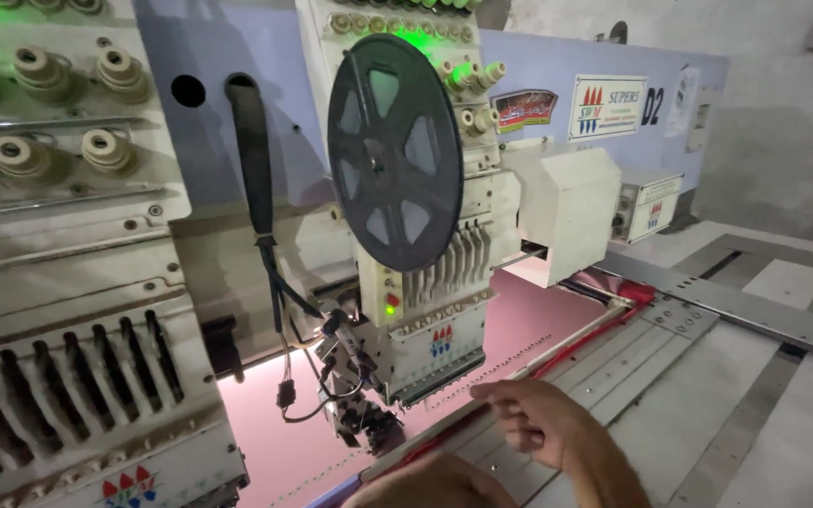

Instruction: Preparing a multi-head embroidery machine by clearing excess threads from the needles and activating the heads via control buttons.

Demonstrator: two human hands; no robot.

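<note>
My right hand (pixel 540 420) lies at the bottom centre with its fingers curled over the long pale frame bar (pixel 557 350) that edges the pink fabric (pixel 519 325). Only the top of my left hand (pixel 433 485) shows at the bottom edge, close to the same bar; its fingers are hidden. Just left of my hands is an embroidery head (pixel 430 329) with a green lamp, and a small sequin attachment with cables (pixel 355 386) hangs beside it. A dark grey reel (pixel 394 150) is mounted on the head's front.
A second embroidery head (pixel 77 376) fills the left side. A white box (pixel 566 212) and a small control unit (pixel 646 202) sit on the machine beam to the right. A grey slotted table (pixel 708 395) extends right, with a metal rail (pixel 755 306) across it.
</note>
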